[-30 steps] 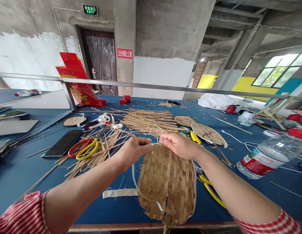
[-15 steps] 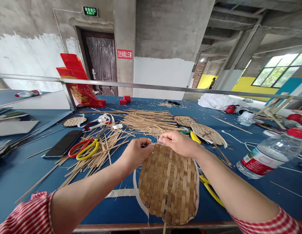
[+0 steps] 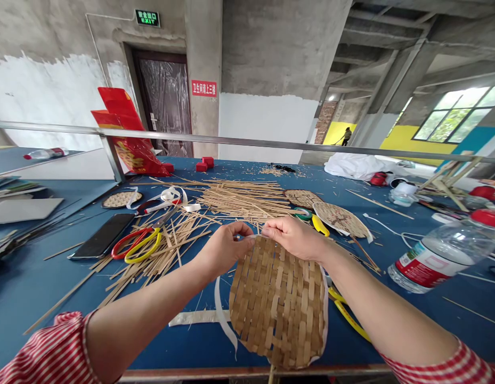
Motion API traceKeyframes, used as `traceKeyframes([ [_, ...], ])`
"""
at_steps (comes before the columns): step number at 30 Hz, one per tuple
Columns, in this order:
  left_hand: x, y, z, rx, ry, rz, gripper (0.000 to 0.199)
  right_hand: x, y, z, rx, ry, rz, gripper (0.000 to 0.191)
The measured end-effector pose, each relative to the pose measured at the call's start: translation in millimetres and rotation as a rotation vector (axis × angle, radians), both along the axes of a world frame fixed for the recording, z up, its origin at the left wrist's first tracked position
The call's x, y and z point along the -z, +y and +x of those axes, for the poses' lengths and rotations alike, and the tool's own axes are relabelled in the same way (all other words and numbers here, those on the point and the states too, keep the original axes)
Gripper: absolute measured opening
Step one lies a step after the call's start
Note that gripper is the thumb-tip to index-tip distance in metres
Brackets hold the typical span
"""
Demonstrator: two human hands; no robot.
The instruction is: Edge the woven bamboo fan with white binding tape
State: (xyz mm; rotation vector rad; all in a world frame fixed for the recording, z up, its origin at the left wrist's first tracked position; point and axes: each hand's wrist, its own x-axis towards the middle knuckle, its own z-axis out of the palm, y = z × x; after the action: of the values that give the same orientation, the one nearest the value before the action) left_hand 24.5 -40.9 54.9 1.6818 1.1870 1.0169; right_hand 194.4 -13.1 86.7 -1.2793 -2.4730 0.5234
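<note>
A round fan woven from flat bamboo strips (image 3: 280,304) stands tilted toward me at the table's front edge, its thin handle pointing down. White tape (image 3: 325,314) runs along its right rim, and a loose end of white tape (image 3: 222,312) hangs at its left. My left hand (image 3: 229,245) pinches the top rim with thumb and forefinger. Close beside it, my right hand (image 3: 289,234) pinches the tape on the same rim. The fingertips of both hands nearly meet; the tape between them is mostly hidden.
Left of the fan lie scissors with red and yellow handles (image 3: 137,245), a black phone (image 3: 101,236) and scattered bamboo strips (image 3: 247,197). Yellow-handled scissors (image 3: 349,317) lie under my right forearm. Finished fans (image 3: 343,217) and a water bottle (image 3: 443,253) are to the right. A metal rail (image 3: 247,141) crosses behind.
The fan and both hands have shifted slightly right. The loose tape end has swung a little left. In the far background, a person has come further into view.
</note>
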Motion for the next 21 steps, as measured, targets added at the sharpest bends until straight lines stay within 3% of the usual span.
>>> traceKeyframes([
  [6,5.2,1.2,5.6,0.044,-0.270,-0.096,0.016,-2.5,-7.2,-1.4,-0.029,0.053,0.013,0.016],
  [10,7.6,1.5,8.9,0.010,-0.285,-0.083,0.015,-3.1,-12.8,-7.0,-0.041,0.081,0.263,0.001],
  [21,11.8,3.0,12.3,-0.043,-0.259,-0.027,0.008,15.0,-7.4,-10.4,-0.171,-0.167,0.801,0.018],
])
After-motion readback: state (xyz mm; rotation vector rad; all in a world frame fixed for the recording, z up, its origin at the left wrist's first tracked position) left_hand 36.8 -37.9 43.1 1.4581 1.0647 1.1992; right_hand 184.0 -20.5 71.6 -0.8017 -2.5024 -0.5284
